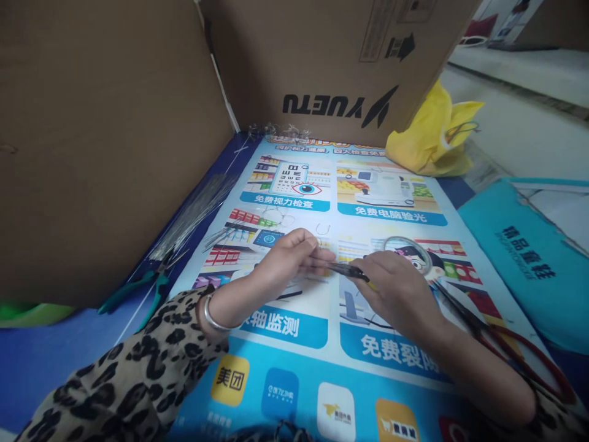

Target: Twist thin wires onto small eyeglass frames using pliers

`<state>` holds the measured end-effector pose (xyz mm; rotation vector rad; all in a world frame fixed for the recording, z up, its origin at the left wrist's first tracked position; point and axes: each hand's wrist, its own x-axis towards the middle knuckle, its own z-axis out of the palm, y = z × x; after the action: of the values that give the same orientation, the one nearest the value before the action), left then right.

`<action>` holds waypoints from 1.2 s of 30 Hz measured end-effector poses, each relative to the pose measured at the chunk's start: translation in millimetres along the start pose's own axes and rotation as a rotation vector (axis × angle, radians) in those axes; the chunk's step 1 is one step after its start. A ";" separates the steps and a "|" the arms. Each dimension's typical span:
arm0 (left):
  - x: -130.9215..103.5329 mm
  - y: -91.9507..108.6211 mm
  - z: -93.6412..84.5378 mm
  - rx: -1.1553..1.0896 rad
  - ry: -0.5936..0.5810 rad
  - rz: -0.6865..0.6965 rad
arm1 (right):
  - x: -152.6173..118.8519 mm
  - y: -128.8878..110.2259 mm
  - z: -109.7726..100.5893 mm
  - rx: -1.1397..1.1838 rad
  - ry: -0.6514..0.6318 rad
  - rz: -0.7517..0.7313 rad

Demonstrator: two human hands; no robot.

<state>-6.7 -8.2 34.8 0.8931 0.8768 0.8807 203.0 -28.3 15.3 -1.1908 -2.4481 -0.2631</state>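
My left hand point(299, 253) is closed in a pinch over the poster, at the jaw tips of a pair of pliers. What its fingers hold is too thin and blurred to make out. My right hand point(398, 291) grips the pliers point(348, 270), whose dark, slender jaws point left; a bit of yellow shows at the handle. Just behind the left fingers is a small bent wire point(323, 229). A clear round ring, like a tape roll point(407, 253), lies beyond my right hand. Red-handled scissors point(501, 344) are partly hidden by my right forearm.
Teal-handled pliers point(154, 285) lie at the left beside a bundle of straight wires point(197, 212). Small bent wire pieces point(294, 132) sit by the cardboard box point(322, 67), which walls off the back and left. A yellow bag point(427, 141) and teal bag point(519, 258) are right.
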 end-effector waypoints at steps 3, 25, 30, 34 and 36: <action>2.3 0.2 2.9 -0.165 0.087 -0.102 | 1.0 -3.5 -4.7 -0.142 0.143 -0.061; -8.1 -11.3 21.7 -0.317 0.171 -0.112 | 2.4 -19.8 -8.8 -0.453 0.278 -0.363; -7.2 -12.3 21.1 -0.319 0.169 -0.113 | 4.2 -21.5 -10.0 -0.449 0.278 -0.356; -6.6 -14.6 20.5 -0.311 0.161 -0.101 | 4.8 -21.7 -10.0 -0.418 0.277 -0.349; -6.0 -15.8 20.1 -0.304 0.158 -0.100 | 4.8 -21.5 -9.8 -0.403 0.274 -0.349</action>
<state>13.1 -24.5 29.3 0.5174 0.8859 0.9757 186.2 -41.5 26.4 -0.7894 -2.4050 -0.9909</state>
